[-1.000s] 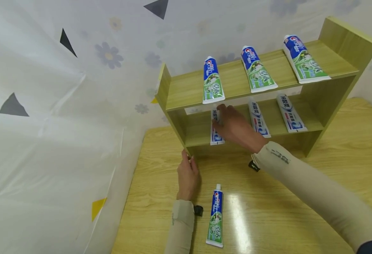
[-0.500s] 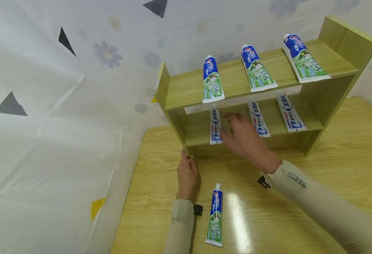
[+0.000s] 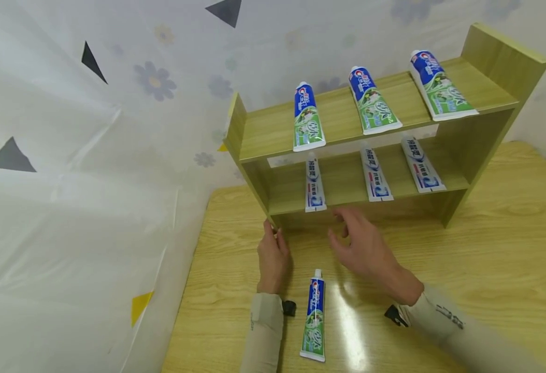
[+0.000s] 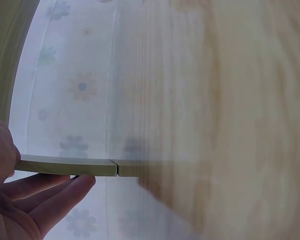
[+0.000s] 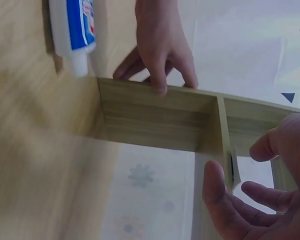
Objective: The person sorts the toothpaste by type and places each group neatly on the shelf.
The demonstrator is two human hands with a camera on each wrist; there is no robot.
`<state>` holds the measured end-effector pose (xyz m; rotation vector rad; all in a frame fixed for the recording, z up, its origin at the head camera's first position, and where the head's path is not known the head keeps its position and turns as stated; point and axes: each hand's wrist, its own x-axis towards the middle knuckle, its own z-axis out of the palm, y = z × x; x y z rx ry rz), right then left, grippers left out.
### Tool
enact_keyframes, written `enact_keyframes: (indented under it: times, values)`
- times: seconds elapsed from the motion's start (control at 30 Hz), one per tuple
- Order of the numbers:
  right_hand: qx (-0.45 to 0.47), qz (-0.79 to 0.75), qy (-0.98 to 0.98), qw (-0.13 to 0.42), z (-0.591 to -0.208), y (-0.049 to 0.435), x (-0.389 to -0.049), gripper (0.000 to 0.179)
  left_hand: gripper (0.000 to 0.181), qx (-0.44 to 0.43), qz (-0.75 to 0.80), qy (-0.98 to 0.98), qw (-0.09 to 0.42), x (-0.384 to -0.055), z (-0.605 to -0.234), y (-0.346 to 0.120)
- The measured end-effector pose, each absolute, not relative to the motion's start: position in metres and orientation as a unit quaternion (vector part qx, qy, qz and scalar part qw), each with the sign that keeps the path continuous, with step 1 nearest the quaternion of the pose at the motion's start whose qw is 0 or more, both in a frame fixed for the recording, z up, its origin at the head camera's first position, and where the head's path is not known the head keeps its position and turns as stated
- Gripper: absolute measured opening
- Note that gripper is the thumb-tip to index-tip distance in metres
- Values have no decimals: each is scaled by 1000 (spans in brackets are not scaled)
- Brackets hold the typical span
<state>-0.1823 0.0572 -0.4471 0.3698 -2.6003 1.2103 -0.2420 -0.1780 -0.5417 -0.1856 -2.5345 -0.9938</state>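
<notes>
My left hand (image 3: 273,261) grips the lower front edge of the wooden shelf's left side panel. In the left wrist view, thumb and fingers lie on either side of this panel (image 4: 75,167). My right hand (image 3: 368,251), fingers loosely bent and holding nothing, hovers in front of the wooden shelf (image 3: 340,178), just below the lower board. Nearest to it is a white toothpaste tube (image 3: 315,184) lying at the left of that board. A blue-and-green Crest toothpaste tube (image 3: 314,316) lies on the table between my forearms, cap towards the shelf.
Two more white toothpaste tubes, a middle one (image 3: 376,173) and a right one (image 3: 421,165), lie on the lower board. Three blue-and-green tubes, including the left one (image 3: 308,118), rest on the top board. A plastic-covered wall (image 3: 68,233) stands left of the table (image 3: 228,248).
My right hand has let go of the left white toothpaste tube and drawn back, down and to the right, out of the shelf. The left hand keeps its grip on the side panel.
</notes>
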Motion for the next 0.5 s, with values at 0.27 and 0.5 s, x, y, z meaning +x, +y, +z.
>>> enact_keyframes:
  times: [0.27,0.5]
  values:
    - [123,426,-893,82,-467,44,-167,46,28,-63,-355,-910,203,-241,-542,-178]
    - [114,423,-899,22,-490,27,-155,56,28,-70,-360,-906,212,-240,-540,-178]
